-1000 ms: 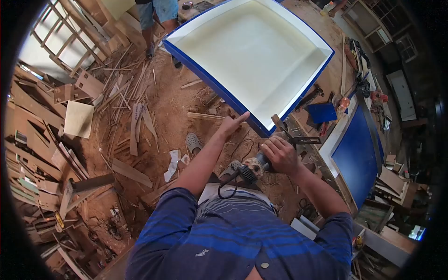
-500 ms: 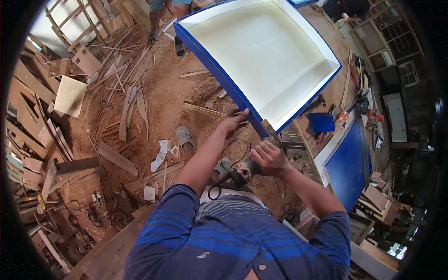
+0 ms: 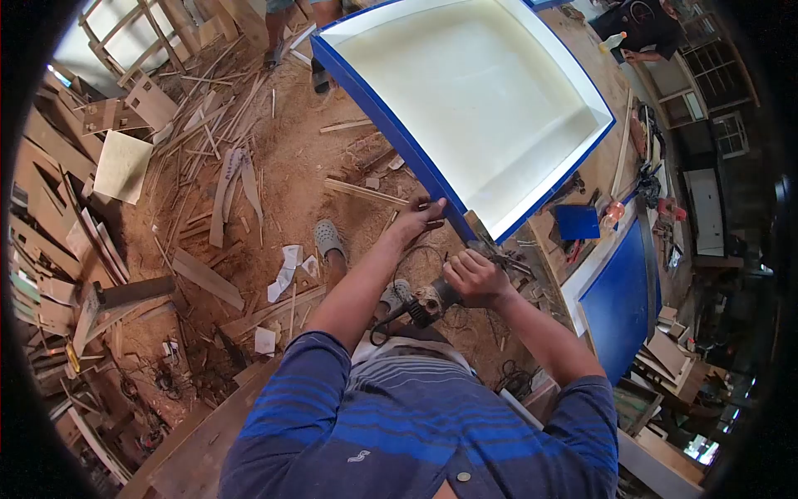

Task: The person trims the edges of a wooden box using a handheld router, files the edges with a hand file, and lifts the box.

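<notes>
A large shallow box with a white inside and blue sides (image 3: 465, 100) lies across the workbench, one corner toward me. My left hand (image 3: 418, 219) is at its blue left side near that corner, fingers apart, a fingertip touching the side. My right hand (image 3: 475, 276) is wrapped round a corded power tool (image 3: 431, 301), whose front end is close to the box's near corner. A small piece of wood (image 3: 478, 226) stands beside the corner, just beyond my right hand.
A blue panel (image 3: 619, 303) lies on the right, with a small blue piece (image 3: 577, 222) and tools nearby. Wood scraps (image 3: 208, 279) and sawdust cover the floor. One person (image 3: 644, 29) is at the back right; another person's legs (image 3: 322, 41) show behind the box.
The view has shifted, so the box now appears slightly farther right. My right hand and the power tool have moved left in view. The left hand's fingers have spread from a pointing pose.
</notes>
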`<state>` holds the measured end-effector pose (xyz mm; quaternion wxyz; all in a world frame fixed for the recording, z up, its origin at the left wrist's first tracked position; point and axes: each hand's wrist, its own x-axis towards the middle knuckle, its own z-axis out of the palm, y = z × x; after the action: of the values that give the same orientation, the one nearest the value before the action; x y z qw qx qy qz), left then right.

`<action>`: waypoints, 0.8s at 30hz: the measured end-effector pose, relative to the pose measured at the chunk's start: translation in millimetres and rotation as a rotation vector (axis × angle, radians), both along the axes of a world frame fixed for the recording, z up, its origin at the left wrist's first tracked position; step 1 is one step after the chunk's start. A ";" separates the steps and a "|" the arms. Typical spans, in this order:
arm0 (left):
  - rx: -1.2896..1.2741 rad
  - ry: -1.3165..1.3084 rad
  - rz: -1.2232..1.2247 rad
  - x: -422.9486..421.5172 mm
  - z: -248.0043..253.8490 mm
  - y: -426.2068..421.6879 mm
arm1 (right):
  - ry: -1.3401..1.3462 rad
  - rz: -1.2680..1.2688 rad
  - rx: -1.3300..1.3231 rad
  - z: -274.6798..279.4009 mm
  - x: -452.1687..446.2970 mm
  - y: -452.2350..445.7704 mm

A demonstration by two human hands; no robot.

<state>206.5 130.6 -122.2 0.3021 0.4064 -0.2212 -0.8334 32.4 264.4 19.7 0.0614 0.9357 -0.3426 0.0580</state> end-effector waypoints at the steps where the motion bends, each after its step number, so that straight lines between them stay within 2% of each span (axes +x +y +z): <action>1: 0.000 -0.011 -0.009 0.7 2.4 -1.0 | -0.004 0.003 0.000 0.7 0.3 -1.3; 8: 0.027 0.017 -0.027 -2.9 -19.6 -4.8 | -0.028 0.003 0.017 3.5 6.8 -13.0; 17: 0.143 0.081 -0.052 3.1 -10.8 -11.1 | -0.049 0.010 -0.036 -5.1 22.5 -44.7; 21: 0.154 0.072 -0.146 7.4 -10.4 -29.1 | -0.065 0.010 -0.060 -0.5 35.1 -62.7; 24: 0.114 0.074 -0.100 13.1 -15.7 -43.6 | -0.057 -0.015 0.043 -2.8 37.9 -68.7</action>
<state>219.6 87.0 -137.9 0.2443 0.3804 -0.1821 -0.8732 70.3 195.7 16.9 0.0321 0.9322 -0.3522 0.0767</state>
